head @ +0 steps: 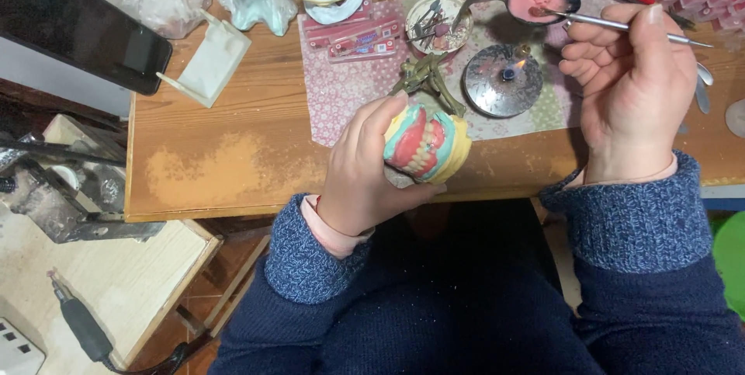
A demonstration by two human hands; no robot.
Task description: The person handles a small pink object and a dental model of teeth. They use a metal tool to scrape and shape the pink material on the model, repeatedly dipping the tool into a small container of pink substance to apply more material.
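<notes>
Two things are held at this moment. A denture model [427, 142], with pink wax gums, white teeth and yellow and green plaster, is grasped by the left hand [365, 173] above the near edge of the wooden table [225, 157]; the fingers are curled around its left side. A thin metal tool [621, 26] is pinched between the fingers of the right hand [632, 88], and its tip is laid in the pink wax of a small dark ladle [535, 1]. Just beside the ladle, a small flame is seen on a round metal burner [500, 80], which stands on a patterned cloth [341, 92]. Near the burner a round dish of small tools [437, 24] is placed. Flat red boxes [365, 39] are laid behind, and a dark phone [77, 18] is well apart at the left.
</notes>
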